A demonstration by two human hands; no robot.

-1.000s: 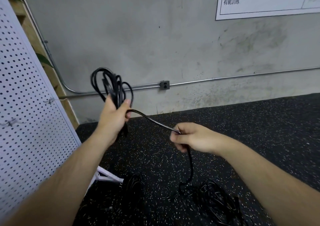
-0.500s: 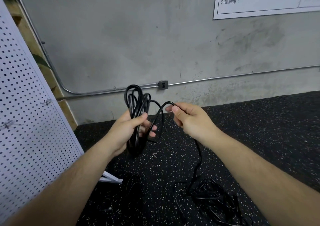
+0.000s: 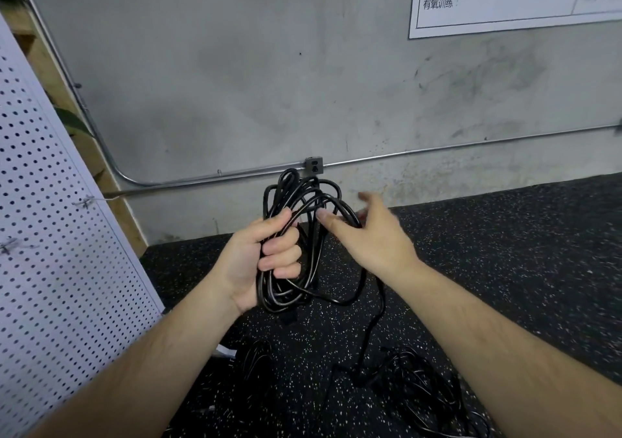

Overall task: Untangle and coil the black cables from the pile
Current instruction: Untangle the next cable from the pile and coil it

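A grey concrete wall (image 3: 235,67) filled the background, above a black speckled floor (image 3: 505,252). A white pegboard (image 3: 50,235) leaned along the left edge. Both bare forearms reached forward from the bottom of the view.

The left hand (image 3: 262,259) was raised at mid-height, palm turned towards the camera, its fingers curled tight round a coil of black cable (image 3: 303,195) and its thumb pressed over the strands. The right hand (image 3: 370,239) was just beside it, open with fingers spread and blurred. Its thumb lay against the upper loops – whether the fingers touched them I could not tell.

The coil stood roughly upright, long axis running top to bottom, with loops rising above the fist and hanging below it. One loose strand (image 3: 378,306) dropped from the right side down to the tangled pile (image 3: 424,390) on the floor – near the right forearm.

A metal pipe (image 3: 437,150) ran along the wall through a small outlet box (image 3: 314,165), directly behind the coil's top.
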